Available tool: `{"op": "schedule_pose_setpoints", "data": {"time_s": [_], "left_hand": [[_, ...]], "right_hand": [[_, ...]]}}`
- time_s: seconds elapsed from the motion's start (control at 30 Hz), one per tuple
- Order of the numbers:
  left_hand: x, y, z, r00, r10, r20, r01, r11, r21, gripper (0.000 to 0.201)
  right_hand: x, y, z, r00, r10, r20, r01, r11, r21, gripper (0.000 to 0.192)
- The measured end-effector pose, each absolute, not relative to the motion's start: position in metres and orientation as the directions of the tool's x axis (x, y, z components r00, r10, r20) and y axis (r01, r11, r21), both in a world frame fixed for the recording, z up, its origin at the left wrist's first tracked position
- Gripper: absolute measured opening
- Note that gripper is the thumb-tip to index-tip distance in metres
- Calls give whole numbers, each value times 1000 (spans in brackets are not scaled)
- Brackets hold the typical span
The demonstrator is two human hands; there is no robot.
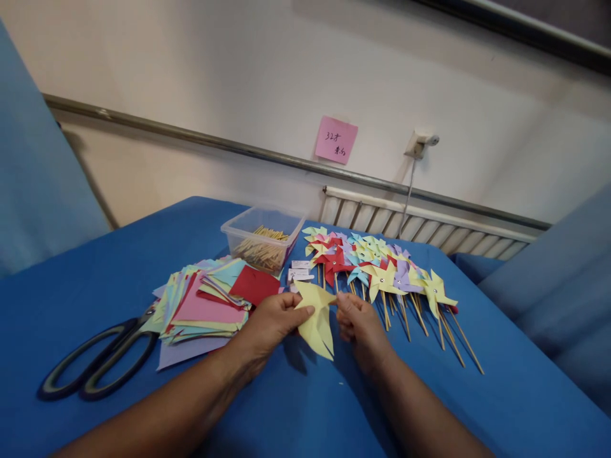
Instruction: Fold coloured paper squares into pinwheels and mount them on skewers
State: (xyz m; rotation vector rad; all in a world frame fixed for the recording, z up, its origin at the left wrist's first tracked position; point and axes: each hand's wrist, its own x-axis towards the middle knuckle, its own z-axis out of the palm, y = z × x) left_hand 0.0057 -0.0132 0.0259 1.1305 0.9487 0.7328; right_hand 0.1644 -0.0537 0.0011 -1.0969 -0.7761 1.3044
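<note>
1. You hold a yellow paper (317, 318) in both hands, just above the blue table (95, 280), close to you and near the middle.
2. The paper is pale yellow. It is folded into pointy flaps, like a pinwheel with no stick. One point sticks up and one hangs down.
3. Your left hand (270, 321) is closed on the paper's left side, thumb on top.
4. Your right hand (358, 324) is closed on the paper's right side, pinching near the top point with curled fingers.
5. Just left of your left hand is a pile (205, 305) of colored paper squares with a red one on top. It is near your knuckles.
6. Scissors (100, 359) lie at the left of the pile, touching its edge.
7. Just right of your right hand lie the pinwheels (382, 267) in a row, sticks pointing toward you. The nearest sticks are close to your fingers.
8. Behind the paper sits a clear box (260, 238) with sticks in it, and small white slips (300, 272) beside it.
9. The bare blue cloth near you, under your arms, is open room. The table's far right corner ends past the pinwheels.
</note>
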Motion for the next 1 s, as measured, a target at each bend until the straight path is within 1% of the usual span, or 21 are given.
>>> {"op": "schedule_pose_setpoints", "data": {"time_s": [0.07,0.17,0.27,0.37,0.43,0.53,0.67,0.73,0.8,0.9,1.0], "left_hand": [[5,-13,27,471,846,-249,-11,288,958,30],[2,-11,28,529,813,-243,9,282,959,35],[-1,-9,29,580,778,-240,40,267,963,37],[-6,-7,32,616,755,-226,56,244,968,39],[-8,-7,35,634,743,-216,72,221,973,39],[-9,-7,36,638,746,-192,100,167,981,36],[-8,-10,38,650,740,-175,165,87,982,33],[-8,-13,41,671,720,-176,201,52,978,33],[-9,-15,43,688,705,-172,224,19,974,32],[-10,-16,43,699,692,-179,242,6,970,32],[-11,-14,41,712,674,-195,239,29,971,33]], "right_hand": [[165,-55,0,16,992,-126,-353,-113,-929,36],[162,-57,-3,-95,989,-111,-282,-134,-950,35],[162,-56,-4,-71,994,-81,-259,-96,-961,39],[168,-54,-1,-17,1000,-24,-265,-28,-964,53],[173,-54,1,-58,998,-10,-271,-25,-962,58],[178,-55,3,-163,986,-30,-271,-74,-960,62],[179,-58,2,-167,982,-87,-249,-127,-960,54],[178,-59,2,-201,972,-124,-191,-163,-968,47],[177,-61,2,-271,950,-154,-113,-190,-975,37],[175,-64,4,-341,925,-168,-41,-193,-980,28],[174,-66,3,-375,912,-168,-48,-200,-979,26]]}}
